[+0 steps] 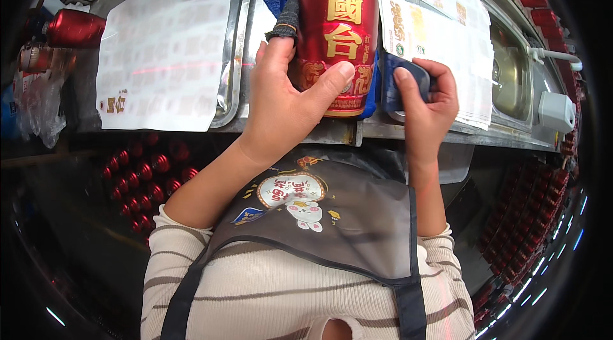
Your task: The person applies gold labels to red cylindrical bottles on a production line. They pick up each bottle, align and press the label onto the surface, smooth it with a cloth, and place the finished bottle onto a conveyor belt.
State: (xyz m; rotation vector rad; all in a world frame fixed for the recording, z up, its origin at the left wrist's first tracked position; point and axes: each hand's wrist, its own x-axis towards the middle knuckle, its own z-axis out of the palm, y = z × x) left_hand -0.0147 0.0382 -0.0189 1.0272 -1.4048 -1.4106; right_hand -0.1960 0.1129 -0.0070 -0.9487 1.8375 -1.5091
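Note:
A glossy red bottle (338,14) with gold lettering and a patterned band lies along the bench in front of me, its base toward me. My left hand (287,78) is closed on its lower left side, the thumb across the front; a dark knitted cover with a rubber band sheathes a finger. Just right of the base, my right hand (428,88) pinches a flat dark-blue scraper (407,81) between thumb and fingers. The scraper is held apart from the bottle's front. Part of a blue cloth (276,1) shows behind the bottle.
A mostly blank decal sheet (169,52) covers a metal tray (233,78) at left. Gold-printed sheets (440,40) lie at right, beside a metal sink (511,78) with a white tap (559,56). Another red bottle (75,28) lies far left. Several red bottles (143,177) stand below the bench.

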